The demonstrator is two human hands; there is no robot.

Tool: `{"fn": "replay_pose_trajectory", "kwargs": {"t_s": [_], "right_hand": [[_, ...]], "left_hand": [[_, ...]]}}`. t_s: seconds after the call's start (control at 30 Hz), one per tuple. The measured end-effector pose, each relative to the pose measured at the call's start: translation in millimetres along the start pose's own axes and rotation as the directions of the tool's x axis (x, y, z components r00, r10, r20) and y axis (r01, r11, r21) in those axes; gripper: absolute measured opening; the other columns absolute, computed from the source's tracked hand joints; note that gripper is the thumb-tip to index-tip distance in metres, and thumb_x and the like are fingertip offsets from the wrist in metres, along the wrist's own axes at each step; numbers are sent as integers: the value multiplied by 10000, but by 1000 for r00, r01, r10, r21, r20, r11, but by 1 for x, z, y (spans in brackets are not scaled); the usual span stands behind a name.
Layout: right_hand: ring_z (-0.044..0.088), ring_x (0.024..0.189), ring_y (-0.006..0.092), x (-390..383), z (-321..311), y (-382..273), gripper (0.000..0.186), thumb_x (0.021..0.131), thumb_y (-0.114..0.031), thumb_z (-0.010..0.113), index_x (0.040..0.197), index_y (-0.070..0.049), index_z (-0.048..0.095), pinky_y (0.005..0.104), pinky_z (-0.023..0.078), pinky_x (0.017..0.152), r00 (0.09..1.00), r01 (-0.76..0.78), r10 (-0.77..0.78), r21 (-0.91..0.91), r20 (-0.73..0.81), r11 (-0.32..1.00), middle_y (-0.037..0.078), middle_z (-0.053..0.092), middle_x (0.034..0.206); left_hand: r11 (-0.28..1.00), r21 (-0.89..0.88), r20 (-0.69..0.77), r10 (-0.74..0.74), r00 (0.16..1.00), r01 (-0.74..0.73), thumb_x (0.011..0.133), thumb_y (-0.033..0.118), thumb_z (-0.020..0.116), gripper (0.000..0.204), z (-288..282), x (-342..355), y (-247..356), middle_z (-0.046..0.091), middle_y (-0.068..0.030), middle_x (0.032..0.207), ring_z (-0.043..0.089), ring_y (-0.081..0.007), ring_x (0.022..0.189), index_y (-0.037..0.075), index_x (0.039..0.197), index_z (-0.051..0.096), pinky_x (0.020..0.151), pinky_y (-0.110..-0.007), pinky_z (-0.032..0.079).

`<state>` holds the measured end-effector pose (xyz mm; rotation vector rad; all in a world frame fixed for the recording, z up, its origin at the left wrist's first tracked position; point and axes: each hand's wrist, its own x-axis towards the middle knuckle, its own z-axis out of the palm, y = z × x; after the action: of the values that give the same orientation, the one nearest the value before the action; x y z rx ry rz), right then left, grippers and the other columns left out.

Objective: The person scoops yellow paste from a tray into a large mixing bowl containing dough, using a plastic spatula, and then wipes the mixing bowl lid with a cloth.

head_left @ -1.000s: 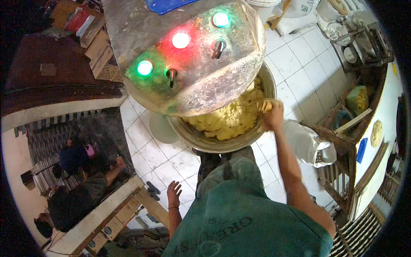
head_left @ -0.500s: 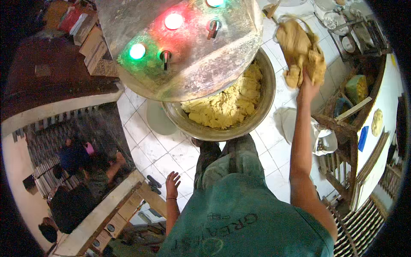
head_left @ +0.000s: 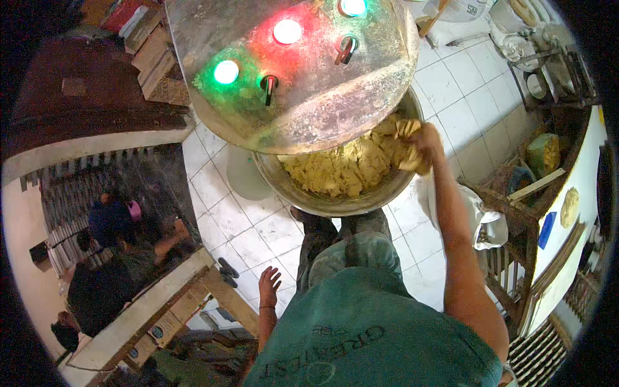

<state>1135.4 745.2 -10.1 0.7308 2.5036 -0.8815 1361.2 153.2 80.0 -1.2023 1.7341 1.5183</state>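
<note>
A large metal mixing bowl (head_left: 307,204) stands at my feet, holding a broad mass of crumbly yellow dough (head_left: 345,173). The machine's round metal head hides its far part. At the bowl's right rim, my right hand (head_left: 428,143) is closed on a yellowish lump of dough (head_left: 412,161), which hangs over the rim and meets the dough inside; where one ends and the other starts I cannot tell. Low at my left side hangs my left hand (head_left: 269,284), empty, its fingers apart, away from the bowl.
The machine head (head_left: 309,103) carries green and red lights and two knobs. Left of the bowl sits a pale round container (head_left: 248,177). A white sack (head_left: 487,226) and a wooden table (head_left: 541,213) stand at right. Beyond a ledge at left are other people (head_left: 116,258).
My right hand has swung from the floor area right of the bowl, down and left to the bowl's rim with the dough. My left hand stays low and open.
</note>
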Motion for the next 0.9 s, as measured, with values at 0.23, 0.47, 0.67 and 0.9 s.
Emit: {"fn": "replay_pose_trajectory", "kwargs": {"t_s": [0.23, 0.47, 0.67, 0.9], "right_hand": [[576, 732, 160, 74, -112, -32, 243, 730, -118, 581, 925, 26, 579, 289, 459, 643, 959, 243, -147, 431, -244, 869, 74, 613, 852], [564, 827, 159, -38, -314, -165, 351, 765, -261, 574, 1012, -13, 549, 274, 437, 728, 732, 587, -255, 394, -632, 707, 73, 593, 935], [519, 945, 169, -122, -421, -335, 458, 804, -348, 523, 1131, -34, 457, 311, 439, 784, 575, 769, -644, 602, -505, 214, 100, 499, 1104], [518, 941, 289, -41, -352, -496, 506, 747, -374, 546, 1073, 9, 485, 382, 382, 848, -259, 639, -504, -537, -824, 551, 192, 501, 1083]], "left_hand": [[995, -50, 34, -87, 996, 89, 835, 310, 459, 406, 10, 9, -37, 528, -77, 1083, 517, -203, 972, 79, 1165, 408, 769, -348, 410], [990, -131, 26, -50, 998, 53, 822, 288, 471, 378, 16, 33, -44, 546, -63, 1038, 533, -195, 915, 96, 1146, 436, 745, -352, 410], [958, -283, 17, 55, 998, -48, 816, 293, 481, 372, 30, 54, -41, 541, -76, 1051, 526, -207, 926, 89, 1123, 438, 745, -362, 405], [893, -450, -4, 18, 1000, -18, 821, 250, 478, 356, 56, 49, -88, 547, -81, 1017, 536, -205, 885, 85, 1132, 421, 718, -356, 427]]}}
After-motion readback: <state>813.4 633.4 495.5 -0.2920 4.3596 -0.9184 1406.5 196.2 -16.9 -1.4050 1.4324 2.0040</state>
